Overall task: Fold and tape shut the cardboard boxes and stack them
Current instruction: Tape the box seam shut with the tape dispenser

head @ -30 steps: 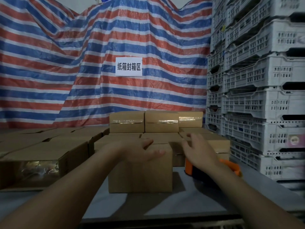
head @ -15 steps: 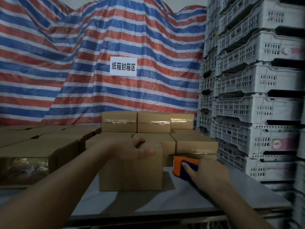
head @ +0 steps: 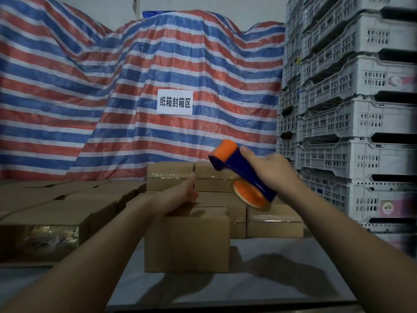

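From the head view, your left hand (head: pixel 180 195) rests flat on top of the cardboard box (head: pixel 187 240) standing on the grey bench (head: pixel 259 290), fingers spread loosely, thumb up. Your right hand (head: pixel 273 170) holds the orange-and-blue tape dispenser (head: pixel 243 175) in the air above the box's right side, its grip wrapped round the handle. Taped boxes (head: pixel 274 222) sit stacked just behind.
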Motion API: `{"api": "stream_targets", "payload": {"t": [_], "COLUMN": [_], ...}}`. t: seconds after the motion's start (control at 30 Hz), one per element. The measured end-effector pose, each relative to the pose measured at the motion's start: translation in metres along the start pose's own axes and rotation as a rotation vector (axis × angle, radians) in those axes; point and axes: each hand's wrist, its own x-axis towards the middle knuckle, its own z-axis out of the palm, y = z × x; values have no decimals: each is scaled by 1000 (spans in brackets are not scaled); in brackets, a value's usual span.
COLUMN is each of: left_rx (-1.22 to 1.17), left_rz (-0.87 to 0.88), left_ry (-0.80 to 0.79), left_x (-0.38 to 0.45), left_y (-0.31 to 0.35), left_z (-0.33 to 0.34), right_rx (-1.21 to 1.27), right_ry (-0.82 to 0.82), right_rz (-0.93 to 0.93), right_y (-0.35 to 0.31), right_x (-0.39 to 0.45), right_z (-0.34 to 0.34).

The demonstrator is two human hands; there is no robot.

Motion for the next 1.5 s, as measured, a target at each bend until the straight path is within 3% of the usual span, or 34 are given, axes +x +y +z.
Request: {"api": "stream_targets", "payload": {"t": [0.17,0.33,0.73,1.3,1.5], "left_rx": [-326,-555,-957,-1080,-1012], "left_rz": [-46,-1,-30,10,-39], "left_ry": [63,52,199,252,249], "left_x": [-3,-6,-2,-7,-5], "left_y": [-4,-8,-11,-13,-12], "left_z": [-2,-9,-16,-19,-17], "right_rx": [370,451,339,229,232], "right_ry": [-330,-579,-695,-722,-739], "right_rz": [152,186,136,109,103], "right_y": [-36,-25,-23,-37,-37], "right_x": [34,44,52,50,50], "right_z": [25,54,66,70,70]}}
